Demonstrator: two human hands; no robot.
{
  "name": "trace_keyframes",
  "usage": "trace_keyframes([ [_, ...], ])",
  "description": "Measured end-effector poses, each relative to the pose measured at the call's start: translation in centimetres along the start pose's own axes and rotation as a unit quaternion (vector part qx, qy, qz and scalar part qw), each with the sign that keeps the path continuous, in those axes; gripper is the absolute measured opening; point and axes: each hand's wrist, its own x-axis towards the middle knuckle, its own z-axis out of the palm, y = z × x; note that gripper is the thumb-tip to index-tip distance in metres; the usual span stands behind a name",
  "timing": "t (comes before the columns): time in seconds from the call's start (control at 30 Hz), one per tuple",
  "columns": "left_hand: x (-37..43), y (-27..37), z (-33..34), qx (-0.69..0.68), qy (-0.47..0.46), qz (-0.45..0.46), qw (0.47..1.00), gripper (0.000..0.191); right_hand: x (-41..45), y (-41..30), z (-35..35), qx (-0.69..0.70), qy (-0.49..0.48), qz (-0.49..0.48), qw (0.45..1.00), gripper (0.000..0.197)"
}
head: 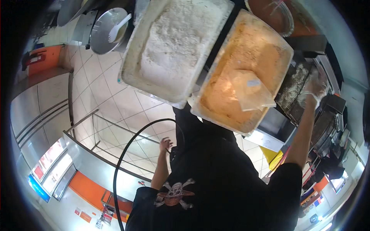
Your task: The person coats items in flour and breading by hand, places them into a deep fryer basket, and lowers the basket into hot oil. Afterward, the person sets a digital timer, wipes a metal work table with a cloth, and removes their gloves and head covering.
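Observation:
My right hand (316,85), in a clear plastic glove, reaches out over the fryer (294,86) on the right. Glare and the loose glove hide its fingers, so I cannot tell whether it grips anything. My left hand (166,143) hangs beside my hip, fingers loosely bent and apart, with nothing visible in it. In front of me is a clear tub of orange seasoned powder (219,92). A clear plastic bag (250,91) with a small label lies on that powder. Left of it sits a larger tub of white flour-like powder (173,49).
A metal bowl (99,34) with a white slotted spoon (118,27) stands at the upper left. Another round container (271,17) is at the upper right. A metal-framed counter (95,156) runs along the left. A black cable (117,167) loops beside me. Tiles (101,86) cover the floor.

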Motion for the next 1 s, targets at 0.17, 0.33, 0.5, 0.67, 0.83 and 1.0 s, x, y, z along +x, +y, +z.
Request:
trace_keyframes([
  [0.17,-0.4,4.6,2.3,0.267,0.021,0.013,0.963,0.025,-11.0,-21.6,10.1,0.184,-0.345,-0.179,0.903,0.036],
  [0.33,-1.1,13.9,3.0,0.216,0.002,0.116,0.97,0.028,-17.6,-25.1,29.8,-0.07,-0.137,-0.231,0.961,0.057],
  [0.5,-1.6,17.1,-1.6,0.17,0.106,0.081,0.976,0.024,-17.8,-28.8,30.5,-0.14,-0.44,-0.159,0.873,0.043],
  [0.67,-0.4,17.0,-6.7,0.214,0.119,0.007,0.97,0.025,-13.7,-29.9,25.3,0.087,-0.393,-0.252,0.88,0.034],
  [0.83,0.7,19.9,-4.6,0.175,0.101,0.044,0.978,0.026,-12.6,-25.5,26.7,-0.029,-0.349,-0.186,0.918,0.031],
  [1.0,1.4,21.8,-2.2,0.181,0.057,0.046,0.981,0.028,-11.9,-23.9,26.9,0.156,-0.421,0.003,0.893,0.029],
])
